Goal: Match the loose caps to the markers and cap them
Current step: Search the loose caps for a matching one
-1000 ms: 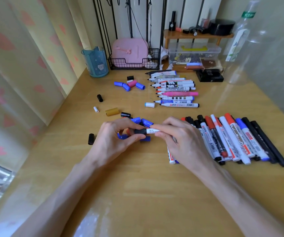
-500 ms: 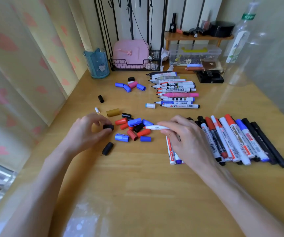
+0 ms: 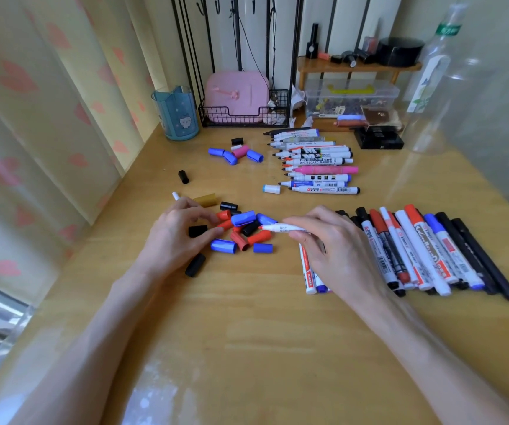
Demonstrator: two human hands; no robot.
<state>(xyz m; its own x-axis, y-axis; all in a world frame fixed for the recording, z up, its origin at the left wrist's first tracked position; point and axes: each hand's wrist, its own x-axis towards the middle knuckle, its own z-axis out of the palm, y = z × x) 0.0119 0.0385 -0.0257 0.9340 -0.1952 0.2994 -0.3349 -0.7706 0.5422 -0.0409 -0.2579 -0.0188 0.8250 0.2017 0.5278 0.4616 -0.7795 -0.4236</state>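
The left hand (image 3: pixel 176 240) rests palm down left of the worktop's (image 3: pixel 247 332) middle, pinching a black cap (image 3: pixel 197 230) between thumb and forefinger. Past the loose caps (image 3: pixel 241 237), the right hand (image 3: pixel 336 253) grips a red-tipped marker (image 3: pixel 277 228), its nib pointing left.

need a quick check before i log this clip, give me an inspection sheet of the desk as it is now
surface: wooden table, glossy, no spill seen
job's things: uncapped markers in a row at the back; capped markers in a row on the right; loose caps piled mid-table, a few more further back
clutter: cup, basket, box and bottle along the back
grippers: left hand pinches a black cap; right hand holds a red-tipped marker, uncapped
cables: dark cords hang on the back wall
surroundings: heart-print curtain on the left
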